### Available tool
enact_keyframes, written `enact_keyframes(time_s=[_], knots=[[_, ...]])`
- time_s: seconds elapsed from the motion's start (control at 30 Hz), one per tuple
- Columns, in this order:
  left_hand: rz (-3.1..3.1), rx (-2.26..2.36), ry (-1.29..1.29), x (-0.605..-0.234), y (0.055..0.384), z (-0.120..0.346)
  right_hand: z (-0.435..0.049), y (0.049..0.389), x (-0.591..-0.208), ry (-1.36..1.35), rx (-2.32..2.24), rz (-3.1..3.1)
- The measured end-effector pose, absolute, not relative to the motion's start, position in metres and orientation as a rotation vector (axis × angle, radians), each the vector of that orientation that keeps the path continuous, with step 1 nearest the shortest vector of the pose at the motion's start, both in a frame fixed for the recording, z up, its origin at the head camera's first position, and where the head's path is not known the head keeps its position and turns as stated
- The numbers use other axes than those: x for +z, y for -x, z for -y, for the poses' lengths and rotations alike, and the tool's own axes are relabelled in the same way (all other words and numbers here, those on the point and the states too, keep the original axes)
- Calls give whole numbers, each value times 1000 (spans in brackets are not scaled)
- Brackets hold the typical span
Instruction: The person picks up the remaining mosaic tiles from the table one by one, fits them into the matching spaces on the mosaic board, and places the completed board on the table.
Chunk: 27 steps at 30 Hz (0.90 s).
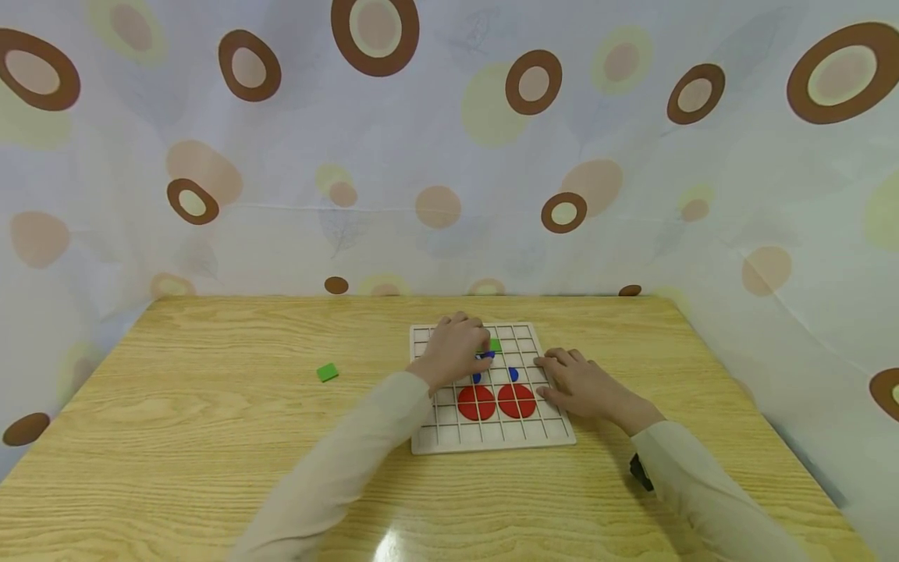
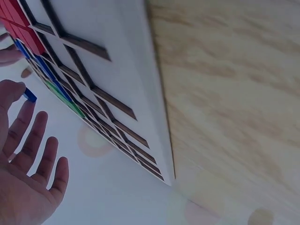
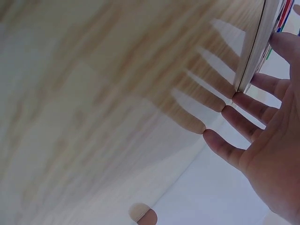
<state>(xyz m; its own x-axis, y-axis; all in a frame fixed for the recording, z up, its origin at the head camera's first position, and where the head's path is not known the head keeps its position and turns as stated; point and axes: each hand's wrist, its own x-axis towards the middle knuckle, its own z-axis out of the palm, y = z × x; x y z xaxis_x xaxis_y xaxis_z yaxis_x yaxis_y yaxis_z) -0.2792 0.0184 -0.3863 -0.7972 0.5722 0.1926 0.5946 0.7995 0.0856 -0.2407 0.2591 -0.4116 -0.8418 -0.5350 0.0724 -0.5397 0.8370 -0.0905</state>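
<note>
My left hand point(image 1: 453, 351) is over the upper part of a white board point(image 1: 492, 447) with a grid of grooves. Its thumb and index finger pinch a small blue piece point(image 2: 29, 95), while the other fingers spread loosely. Two red circles point(image 1: 476, 403) lie side by side on the board's lower half. Above them sit small blue half-round pieces point(image 1: 513, 375), and a green piece point(image 1: 495, 345) lies higher, partly hidden by the hand. My right hand point(image 1: 586, 386) rests along the board's right edge, its fingers extended and some fingertips on the tabletop.
A green square piece point(image 1: 327, 372) lies on the wooden table point(image 1: 211, 406), left of the board. Behind the table and at its sides hangs a pale curtain point(image 1: 393, 156) with round patterns. A dark object point(image 1: 641, 473) shows under the right sleeve.
</note>
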Motion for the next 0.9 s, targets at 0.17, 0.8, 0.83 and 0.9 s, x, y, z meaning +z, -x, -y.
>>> enact_keyframes(time_s=[0.17, 0.8, 0.83, 0.9], knots=[[2847, -229, 904, -387, 281, -27, -259, 241, -411, -869, 169, 2971], [2889, -284, 851, -385, 287, -49, -259, 241, -411, -869, 161, 2982], [2891, -286, 847, -385, 287, -50, -259, 241, -410, -864, 162, 2985], [2897, -281, 835, -385, 288, -52, -259, 241, -410, -859, 164, 2990]])
